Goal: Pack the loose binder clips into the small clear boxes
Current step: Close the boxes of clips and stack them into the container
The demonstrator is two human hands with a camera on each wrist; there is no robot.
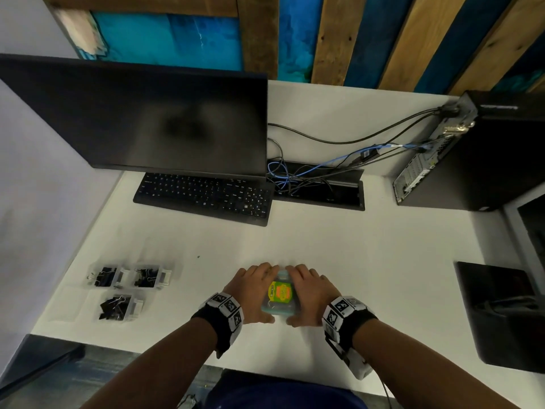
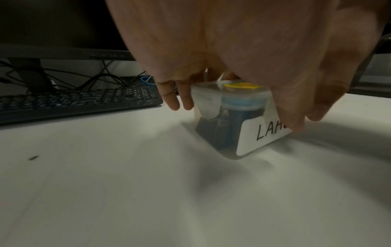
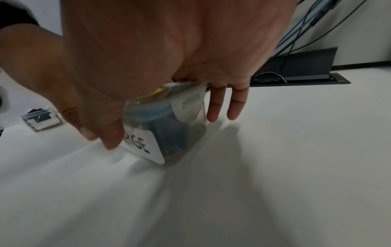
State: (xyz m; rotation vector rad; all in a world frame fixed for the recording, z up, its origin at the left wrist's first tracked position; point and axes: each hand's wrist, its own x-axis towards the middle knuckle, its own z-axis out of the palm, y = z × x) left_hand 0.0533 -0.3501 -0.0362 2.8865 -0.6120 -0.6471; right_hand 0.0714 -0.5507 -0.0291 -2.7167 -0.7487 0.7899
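Both hands are clamped on one clear tub in the middle of the desk: the left hand has thumb on the near face and fingers over the far side, and the right hand mirrors it, so the tub is held firmly between them, sitting on or just off the surface; I can't tell which. It has a white label on the near face and a yellow sticker on top, with dark things inside, likely clips. I'd judge this as fetching the supply tub; next comes getting its lid off. Three small boxes with black clips already in them sit well off to the left. The keyboard, monitor and cables lie farther back, out of the way.
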